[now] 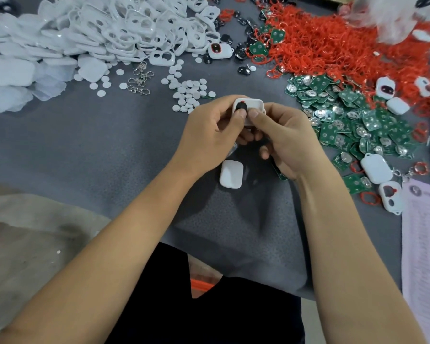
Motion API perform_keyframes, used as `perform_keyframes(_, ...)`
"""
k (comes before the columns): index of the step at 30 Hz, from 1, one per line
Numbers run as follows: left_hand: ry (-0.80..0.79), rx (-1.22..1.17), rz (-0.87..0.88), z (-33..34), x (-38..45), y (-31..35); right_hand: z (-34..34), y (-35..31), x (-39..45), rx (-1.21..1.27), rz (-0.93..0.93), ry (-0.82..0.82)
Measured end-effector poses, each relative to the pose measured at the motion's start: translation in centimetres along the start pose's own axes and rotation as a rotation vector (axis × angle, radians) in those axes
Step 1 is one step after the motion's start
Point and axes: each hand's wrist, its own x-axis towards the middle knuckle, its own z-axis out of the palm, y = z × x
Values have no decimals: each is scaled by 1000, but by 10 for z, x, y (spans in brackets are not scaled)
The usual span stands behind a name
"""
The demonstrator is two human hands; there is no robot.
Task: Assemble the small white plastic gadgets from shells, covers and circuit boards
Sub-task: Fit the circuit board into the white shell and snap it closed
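Left hand (pixel 209 135): I see its fingers curled round the white shell (pixel 252 108).
Right hand (pixel 287 140): thumb pinches the same shell, above the grey tabletop (pixel 85 150).
Circuit boards (pixel 353 122): heaped right.

Both hands meet over the middle of the table (pixel 90 145), the left hand (pixel 206 135) and right hand (pixel 286 137) holding a shell (pixel 252 105) between them. A closed gadget (pixel 231 173) lies just nearer the front edge. Shells and covers (pixel 97 33) heap the far left corner, rings (pixel 333 43) the far right, circuit boards (pixel 353 122) along the right edge. Discs (pixel 188 94) and clasps (pixel 140 79) sit between, behind the hands.
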Motion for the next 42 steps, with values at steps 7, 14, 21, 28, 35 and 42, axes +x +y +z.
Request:
perform_keyframes(7,10,51,82,0,-1,-1,-4,-4,-2,152,100,-16)
perform_keyframes(14,1,93,40,1,1,-5,-6,-7,-1,220,185,-4)
perform_keyframes(21,-2,27,-36,3,3,-7,-4,-11,-4,269,193,2)
perform_keyframes(28,-28,35,13,1,2,-5,-2,-15,-5,329,259,27)
perform_keyframes(35,12,95,-24,3,3,-8,13,-12,-2,83,114,143)
perform_keyframes(42,2,6,-17,1,1,-6,0,-8,-4,62,45,25)
